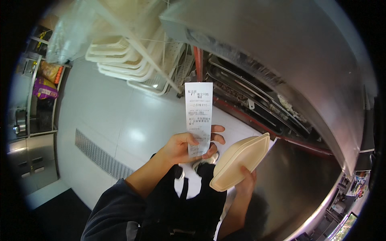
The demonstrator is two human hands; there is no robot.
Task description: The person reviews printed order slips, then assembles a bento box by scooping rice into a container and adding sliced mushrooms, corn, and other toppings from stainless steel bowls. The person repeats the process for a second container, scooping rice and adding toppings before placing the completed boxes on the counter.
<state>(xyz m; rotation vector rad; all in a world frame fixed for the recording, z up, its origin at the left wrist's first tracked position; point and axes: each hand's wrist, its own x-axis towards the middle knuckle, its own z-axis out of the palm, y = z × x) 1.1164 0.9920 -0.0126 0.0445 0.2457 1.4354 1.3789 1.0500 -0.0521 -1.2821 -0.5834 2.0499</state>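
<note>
A long printed paper receipt (199, 114) stands upright in front of me, its lower part pinched between the thumb and fingers of my left hand (187, 147). The slip bears dark print. To its right, my right hand (247, 180) grips a beige lidded takeaway container (241, 162), which is tilted up on its edge. The right thumb lies on the container's flat face, while the other fingers are partly hidden by it. The paper and the container do not touch.
Stacked white plastic baskets (129, 63) stand beyond the paper. A rack with dark trays (259, 96) is at the upper right, beside a stainless steel surface (292, 177). A metal drain grate (99, 153) crosses the tiled floor. Shelves with packaged goods (45, 87) are at the left.
</note>
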